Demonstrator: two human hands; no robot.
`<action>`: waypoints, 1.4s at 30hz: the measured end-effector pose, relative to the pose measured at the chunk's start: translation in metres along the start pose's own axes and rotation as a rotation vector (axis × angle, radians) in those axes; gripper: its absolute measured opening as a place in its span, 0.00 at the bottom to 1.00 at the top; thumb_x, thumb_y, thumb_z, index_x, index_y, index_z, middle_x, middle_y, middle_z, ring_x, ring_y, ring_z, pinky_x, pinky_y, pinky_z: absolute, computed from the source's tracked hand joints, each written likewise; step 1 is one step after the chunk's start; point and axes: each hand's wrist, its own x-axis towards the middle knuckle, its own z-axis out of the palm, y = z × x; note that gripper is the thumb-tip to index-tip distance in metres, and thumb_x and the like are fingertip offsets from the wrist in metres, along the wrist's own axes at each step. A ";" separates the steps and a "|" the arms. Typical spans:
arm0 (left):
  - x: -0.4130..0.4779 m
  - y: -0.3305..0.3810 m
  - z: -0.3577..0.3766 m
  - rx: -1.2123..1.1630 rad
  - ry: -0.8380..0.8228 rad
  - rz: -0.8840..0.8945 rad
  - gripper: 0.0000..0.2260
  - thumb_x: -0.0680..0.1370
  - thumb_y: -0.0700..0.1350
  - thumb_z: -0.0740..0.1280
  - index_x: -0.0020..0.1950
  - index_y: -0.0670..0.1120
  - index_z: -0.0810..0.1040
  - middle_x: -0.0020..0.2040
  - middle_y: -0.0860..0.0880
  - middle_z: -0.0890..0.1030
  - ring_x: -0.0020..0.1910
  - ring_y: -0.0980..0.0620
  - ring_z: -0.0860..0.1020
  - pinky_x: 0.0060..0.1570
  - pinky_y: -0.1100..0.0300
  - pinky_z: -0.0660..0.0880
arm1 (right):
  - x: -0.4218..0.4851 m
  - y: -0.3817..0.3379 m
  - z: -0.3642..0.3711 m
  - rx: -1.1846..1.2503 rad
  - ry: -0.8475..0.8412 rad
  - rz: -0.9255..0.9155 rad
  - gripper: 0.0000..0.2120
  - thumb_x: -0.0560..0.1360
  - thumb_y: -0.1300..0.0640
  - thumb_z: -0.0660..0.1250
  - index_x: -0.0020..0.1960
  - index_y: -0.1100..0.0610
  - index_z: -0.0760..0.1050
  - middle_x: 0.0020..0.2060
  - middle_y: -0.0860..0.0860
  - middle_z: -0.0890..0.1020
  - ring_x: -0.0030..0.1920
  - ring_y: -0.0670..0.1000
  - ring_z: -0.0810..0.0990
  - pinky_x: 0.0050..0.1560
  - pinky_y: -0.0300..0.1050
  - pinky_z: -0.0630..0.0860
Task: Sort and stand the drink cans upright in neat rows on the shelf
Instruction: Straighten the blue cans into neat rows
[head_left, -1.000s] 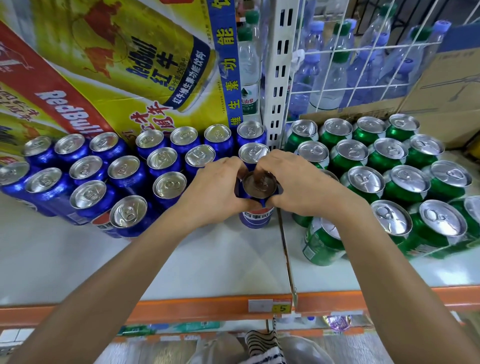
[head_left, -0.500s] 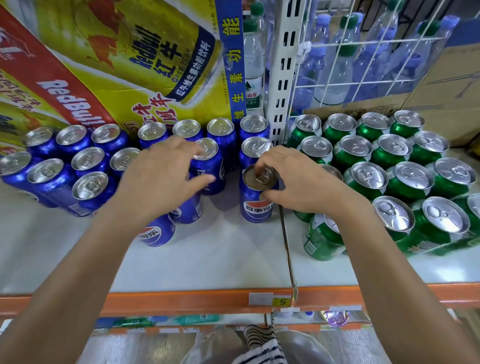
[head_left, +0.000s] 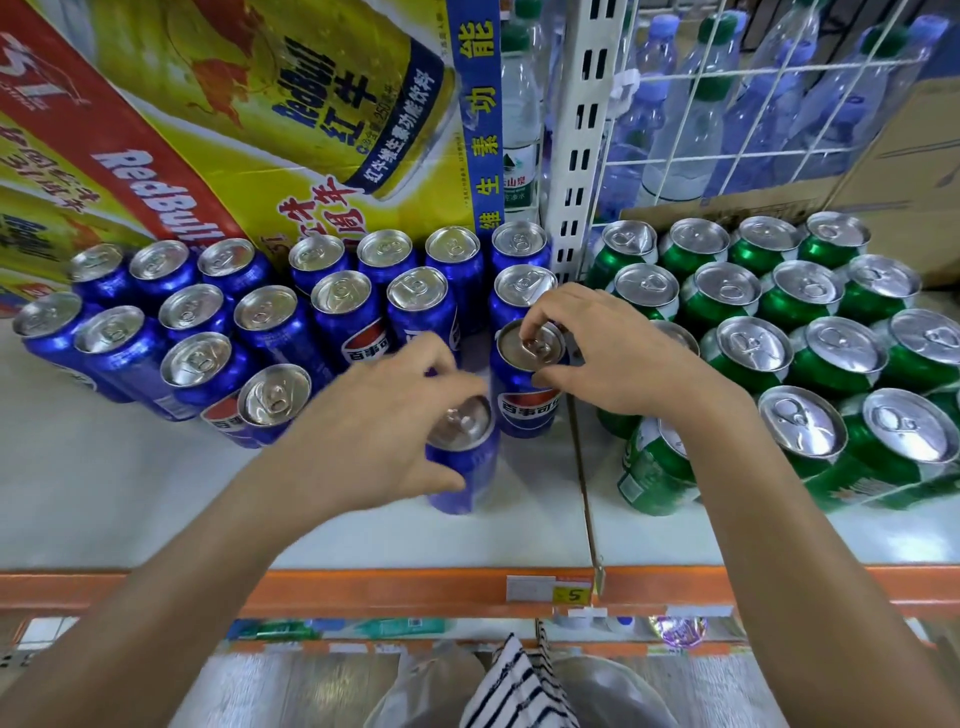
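Note:
Several blue cola cans (head_left: 343, 306) stand upright in rows on the left of the white shelf (head_left: 130, 499). Several green cans (head_left: 753, 353) fill the right side. My left hand (head_left: 379, 436) grips one blue can (head_left: 460, 457) by its top, upright and in front of the others, its image blurred. My right hand (head_left: 608, 353) pinches the rim of another upright blue can (head_left: 527, 384) just behind it, at the right end of the blue group. One green can (head_left: 654, 467) stands partly hidden under my right wrist.
A large yellow and red energy-drink carton (head_left: 234, 130) leans behind the blue cans. A white perforated upright (head_left: 576, 140) and a wire grid with water bottles (head_left: 727, 104) stand at the back. A cardboard box (head_left: 909, 171) sits back right. An orange shelf edge (head_left: 363, 592) runs along the front.
My left hand left the blue rows and came right and forward with a blue can, now beside the can my right hand holds. My right hand stayed on its can.

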 end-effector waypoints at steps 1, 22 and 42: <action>0.000 0.007 0.003 -0.037 0.002 0.029 0.32 0.66 0.58 0.74 0.68 0.59 0.68 0.59 0.56 0.65 0.53 0.51 0.73 0.49 0.57 0.70 | 0.000 0.000 0.000 0.001 -0.001 0.003 0.15 0.70 0.58 0.72 0.55 0.52 0.73 0.51 0.45 0.70 0.52 0.45 0.68 0.52 0.34 0.58; 0.018 0.035 0.033 -0.216 0.229 0.133 0.26 0.66 0.50 0.77 0.61 0.50 0.71 0.57 0.52 0.65 0.54 0.52 0.67 0.50 0.56 0.72 | 0.000 0.004 -0.004 0.006 -0.031 -0.017 0.19 0.68 0.67 0.70 0.56 0.54 0.74 0.53 0.47 0.74 0.48 0.45 0.71 0.42 0.33 0.64; 0.123 -0.051 -0.012 0.164 0.160 -0.315 0.36 0.68 0.66 0.69 0.69 0.47 0.66 0.62 0.41 0.74 0.61 0.39 0.71 0.59 0.46 0.70 | 0.102 0.003 -0.012 -0.363 0.015 0.080 0.17 0.78 0.56 0.60 0.66 0.55 0.72 0.63 0.57 0.75 0.63 0.59 0.72 0.60 0.48 0.68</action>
